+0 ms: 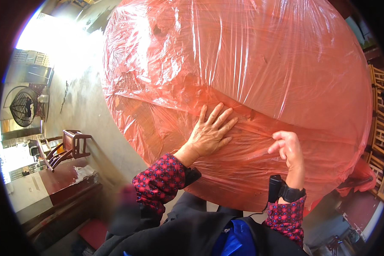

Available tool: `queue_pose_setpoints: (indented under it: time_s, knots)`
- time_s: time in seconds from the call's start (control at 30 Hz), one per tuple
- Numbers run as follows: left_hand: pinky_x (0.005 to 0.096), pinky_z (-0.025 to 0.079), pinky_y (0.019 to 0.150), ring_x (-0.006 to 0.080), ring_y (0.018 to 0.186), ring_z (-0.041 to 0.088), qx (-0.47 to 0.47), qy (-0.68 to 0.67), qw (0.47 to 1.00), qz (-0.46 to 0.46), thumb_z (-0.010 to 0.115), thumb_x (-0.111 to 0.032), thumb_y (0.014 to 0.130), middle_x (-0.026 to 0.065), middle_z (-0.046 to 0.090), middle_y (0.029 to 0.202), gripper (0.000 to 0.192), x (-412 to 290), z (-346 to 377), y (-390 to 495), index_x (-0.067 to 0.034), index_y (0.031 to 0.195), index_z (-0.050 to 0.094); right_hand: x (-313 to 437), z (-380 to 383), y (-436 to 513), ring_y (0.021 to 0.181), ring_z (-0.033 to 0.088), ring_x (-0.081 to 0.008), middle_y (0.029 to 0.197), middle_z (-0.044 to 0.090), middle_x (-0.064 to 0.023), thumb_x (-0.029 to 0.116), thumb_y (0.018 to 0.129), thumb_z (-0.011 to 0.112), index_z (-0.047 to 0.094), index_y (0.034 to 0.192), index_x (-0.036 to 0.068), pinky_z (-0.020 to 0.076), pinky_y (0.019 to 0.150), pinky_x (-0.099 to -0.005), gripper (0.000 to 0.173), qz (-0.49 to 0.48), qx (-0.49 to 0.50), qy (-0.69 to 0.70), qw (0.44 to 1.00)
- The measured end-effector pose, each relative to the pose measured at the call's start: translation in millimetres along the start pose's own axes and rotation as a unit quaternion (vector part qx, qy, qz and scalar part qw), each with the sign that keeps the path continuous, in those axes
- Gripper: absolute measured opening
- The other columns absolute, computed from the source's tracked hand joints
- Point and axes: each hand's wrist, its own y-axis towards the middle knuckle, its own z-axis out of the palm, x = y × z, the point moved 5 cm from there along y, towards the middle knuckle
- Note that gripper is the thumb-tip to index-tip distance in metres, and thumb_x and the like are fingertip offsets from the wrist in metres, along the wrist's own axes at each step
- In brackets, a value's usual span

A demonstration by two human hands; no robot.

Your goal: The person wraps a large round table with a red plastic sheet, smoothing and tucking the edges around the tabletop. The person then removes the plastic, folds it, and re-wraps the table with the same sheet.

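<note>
A large round tabletop covered with translucent red plastic sheeting (268, 64) fills the middle of the head view. My left hand (211, 132) lies palm down on the sheeting with its fingers spread, below a darker overlapping fold. To the right, my right hand (286, 145) is over the sheeting with its fingers bent; whether its fingertips pinch any film cannot be made out. The plastic is wrinkled and shiny at the upper left and smoother at the right. At the lower right edge a bunched part of red plastic (361, 177) sticks out.
A small wooden chair (73, 144) stands at the left, near a dark red and white surface (52, 184). A black mesh basket-like object (24, 107) is farther left. Wooden slatted furniture (380, 128) lines the right side. Bright light falls on the floor at the upper left.
</note>
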Motion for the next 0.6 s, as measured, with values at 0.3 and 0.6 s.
queue_pose_setpoints:
  time_s: [0.3, 0.6]
  knots:
    - [0.0498, 0.008, 0.106, 0.0279, 0.132, 0.02, -0.018, -0.022, 0.998, -0.062, 0.052, -0.037, 0.081, 0.0073, 0.03, 0.139, 0.06, 21.8, -12.3, -21.3, -0.013, 0.132, 0.036, -43.5, 3.6, 35.5, 0.039, 0.043, -0.0115, 0.063, 0.059, -0.0178, 0.01, 0.083, 0.031, 0.05, 0.102, -0.005, 0.0219, 0.033, -0.0199, 0.031, 0.143, -0.114, 0.039, 0.982]
    - [0.0458, 0.026, 0.1, 0.031, 0.124, 0.031, -0.046, 0.032, 0.969, -0.24, 0.054, -0.03, 0.08, 0.013, 0.038, 0.132, 0.053, 94.1, -62.1, -88.0, -0.004, 0.125, 0.043, -47.7, -1.1, 36.7, 0.045, 0.052, -0.0154, 0.06, 0.059, -0.0186, 0.008, 0.083, 0.024, 0.05, 0.1, -0.006, 0.0232, 0.032, -0.0198, 0.034, 0.173, -0.162, 0.045, 0.97]
